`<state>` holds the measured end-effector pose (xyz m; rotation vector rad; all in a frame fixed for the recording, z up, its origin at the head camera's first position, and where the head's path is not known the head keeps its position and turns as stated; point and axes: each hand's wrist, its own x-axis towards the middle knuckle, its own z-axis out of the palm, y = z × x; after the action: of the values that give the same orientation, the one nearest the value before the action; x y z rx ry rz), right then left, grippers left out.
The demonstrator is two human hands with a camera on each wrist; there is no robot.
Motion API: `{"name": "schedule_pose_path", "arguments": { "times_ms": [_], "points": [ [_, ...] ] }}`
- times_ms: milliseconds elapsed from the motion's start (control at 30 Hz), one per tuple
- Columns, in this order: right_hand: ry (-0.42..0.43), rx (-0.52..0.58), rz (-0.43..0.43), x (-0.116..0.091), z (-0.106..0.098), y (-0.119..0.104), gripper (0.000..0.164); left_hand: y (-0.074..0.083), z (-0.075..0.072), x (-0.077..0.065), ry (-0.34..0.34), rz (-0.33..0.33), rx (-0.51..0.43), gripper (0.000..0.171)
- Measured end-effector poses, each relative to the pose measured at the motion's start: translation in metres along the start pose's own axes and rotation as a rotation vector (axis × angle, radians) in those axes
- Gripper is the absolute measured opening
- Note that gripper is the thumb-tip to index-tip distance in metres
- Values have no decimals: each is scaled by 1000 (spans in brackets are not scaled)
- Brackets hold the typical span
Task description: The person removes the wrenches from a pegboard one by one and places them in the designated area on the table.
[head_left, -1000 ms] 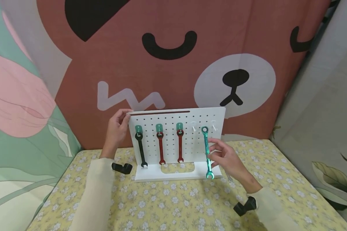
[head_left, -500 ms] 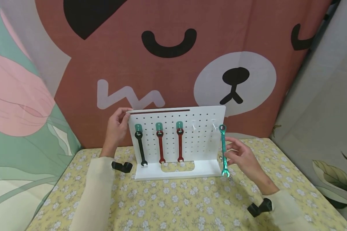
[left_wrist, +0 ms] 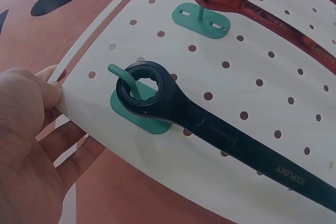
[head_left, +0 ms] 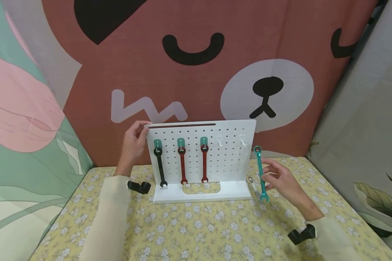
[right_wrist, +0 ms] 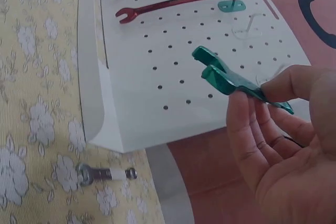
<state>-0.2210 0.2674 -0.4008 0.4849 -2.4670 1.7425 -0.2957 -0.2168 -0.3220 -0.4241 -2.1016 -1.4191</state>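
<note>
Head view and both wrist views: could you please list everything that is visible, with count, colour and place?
pegboard: 1, white, upright on the table, centre
black wrench: 1, hangs on the leftmost green hook
red wrenches: 2, hang on the next two green hooks
green hooks: 3, on the pegboard, left part
clear hooks: 2, bare, on the pegboard, right part
teal wrench: 1, held right of the pegboard
small silver wrench: 1, on the cloth by the pegboard's right corner
tablecloth: 1, yellow, flowered
bear backdrop: 1, brown, behind the table
left hand: grips the pegboard's top left edge
right hand: pinches the teal wrench
</note>
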Motion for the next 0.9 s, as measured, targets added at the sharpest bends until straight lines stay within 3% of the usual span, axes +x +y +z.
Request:
{"name": "schedule_pose_path", "arguments": {
  "times_ms": [300, 567, 900],
  "points": [
    [-39, -44, 106, 3, -14, 15, 56, 2, 2, 1, 0, -4, 10, 26],
    [-96, -85, 183, 8, -17, 33, 55, 35, 0, -9, -5, -6, 26, 27],
    [-187, -125, 233, 10, -21, 49, 50, 42, 0, -11, -8, 1, 29, 26]
  ]
}}
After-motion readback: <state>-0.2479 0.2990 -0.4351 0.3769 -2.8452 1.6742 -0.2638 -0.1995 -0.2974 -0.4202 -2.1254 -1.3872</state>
